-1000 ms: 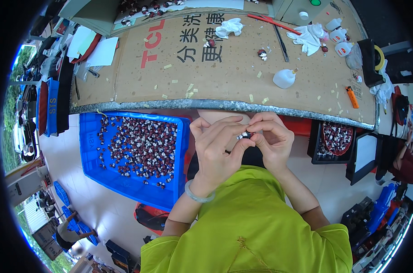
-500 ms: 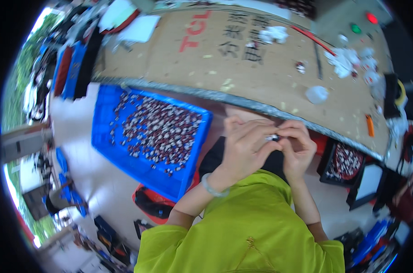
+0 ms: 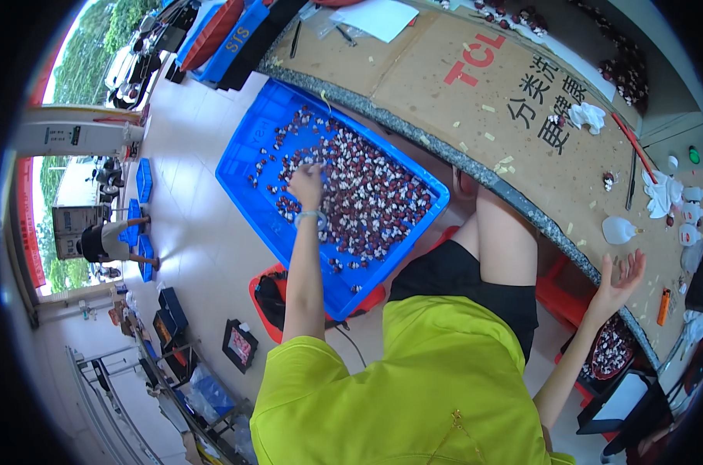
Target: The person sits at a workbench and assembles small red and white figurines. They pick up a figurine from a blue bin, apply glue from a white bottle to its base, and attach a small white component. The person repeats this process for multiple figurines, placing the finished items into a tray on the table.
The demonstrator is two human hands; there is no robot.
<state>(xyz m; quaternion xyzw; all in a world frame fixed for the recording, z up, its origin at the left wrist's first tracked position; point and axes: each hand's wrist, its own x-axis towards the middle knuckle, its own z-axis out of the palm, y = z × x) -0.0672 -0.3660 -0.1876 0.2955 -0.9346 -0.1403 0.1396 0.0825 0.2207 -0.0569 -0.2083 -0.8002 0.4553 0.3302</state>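
Note:
My left hand (image 3: pixel 305 187) reaches over a large blue plastic crate (image 3: pixel 247 203) on my left. Its fingers are curled together above the pieces; what they hold, if anything, is too small to make out. A broad layer of small dark-red and white pieces (image 3: pixel 367 194) covers much of the crate's bottom. My right hand (image 3: pixel 622 283) is raised by the workbench's near edge at the right, palm up and fingers apart, with nothing in it. Closest to it on the bench is a small clear squeeze bottle (image 3: pixel 619 230) lying on its side.
Cardboard covers the workbench (image 3: pixel 421 74), which has a stone-like edge. On it are an orange cutter (image 3: pixel 663 307), a red stick (image 3: pixel 629 136) and crumpled white tissue (image 3: pixel 587 117). A dark bin of similar pieces (image 3: pixel 611 349) stands below right. Another person (image 3: pixel 115 242) bends over blue crates far left.
My hands have come apart from a small piece they held together. The left moved out over the crate; the right moved right and opened. The view has turned toward the left.

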